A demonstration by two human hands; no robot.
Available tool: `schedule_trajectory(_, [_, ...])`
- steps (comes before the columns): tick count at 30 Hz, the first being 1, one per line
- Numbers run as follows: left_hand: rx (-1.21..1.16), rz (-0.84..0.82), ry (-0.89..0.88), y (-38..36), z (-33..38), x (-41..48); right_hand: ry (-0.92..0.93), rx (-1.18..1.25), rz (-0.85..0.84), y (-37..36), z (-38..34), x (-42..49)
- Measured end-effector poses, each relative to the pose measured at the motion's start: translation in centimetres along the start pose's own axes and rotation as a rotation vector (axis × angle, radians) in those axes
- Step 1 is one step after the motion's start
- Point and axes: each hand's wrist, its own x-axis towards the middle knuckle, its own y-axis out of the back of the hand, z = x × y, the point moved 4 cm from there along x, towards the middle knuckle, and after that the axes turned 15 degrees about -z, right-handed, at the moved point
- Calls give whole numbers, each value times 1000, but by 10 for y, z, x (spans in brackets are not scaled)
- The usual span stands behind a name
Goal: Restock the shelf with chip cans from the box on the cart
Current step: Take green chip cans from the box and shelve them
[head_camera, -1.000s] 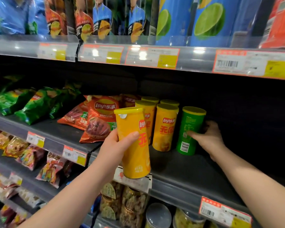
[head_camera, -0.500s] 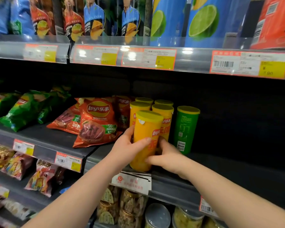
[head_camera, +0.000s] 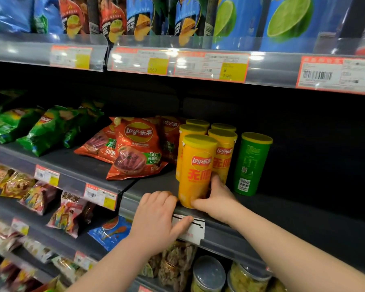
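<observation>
"Lay's乐事" on front yellow can (head_camera: 195, 171) and red bag (head_camera: 138, 148); "-50" on bag

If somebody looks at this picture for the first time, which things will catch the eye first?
The tall yellow chip can stands at the front edge of the dark middle shelf, with the right hand gripping its base. Further back on the right stands one green cylindrical chip can. The left hand rests on the shelf's front rail.

Worn on the head, looking forward and slightly down, close to the middle shelf (head_camera: 282, 209); wide-angle, seemingly turned a little leftward along the aisle. Single view only.
</observation>
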Motion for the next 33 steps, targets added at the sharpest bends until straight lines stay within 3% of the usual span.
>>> schedule_trajectory(11, [-12,15,3,3,0,0,-51,-57,147,1,-6,5])
schedule_trajectory(24, [35,-4,-9,3,-1,1,-56,-33,126,2,-6,1])
schedule_trajectory(33, [81,-83,76,14,6,-11,64,-69,114,1,4,-15])
